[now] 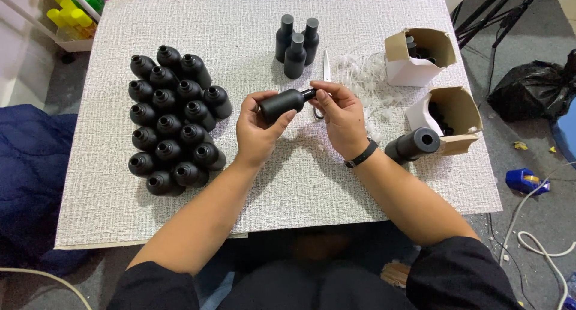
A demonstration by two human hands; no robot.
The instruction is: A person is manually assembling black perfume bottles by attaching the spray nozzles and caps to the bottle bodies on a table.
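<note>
My left hand [255, 130] grips the body of a matte black bottle [282, 103], held sideways above the textured white table [252, 184]. My right hand [339, 115] pinches the small black cap at the bottle's neck, fingers closed around it. A dark band sits on my right wrist. To the left stands a cluster of several uncapped black bottles [171, 121]. Behind my hands, three capped black bottles [296, 43] stand upright together.
Two open white cardboard boxes [417, 58] [453, 115] with dark caps inside sit at the right. A black cylinder [414, 145] lies beside the lower box. White plastic shreds [366, 76] and scissors [326, 67] lie near them. Cables and a black bag are on the floor.
</note>
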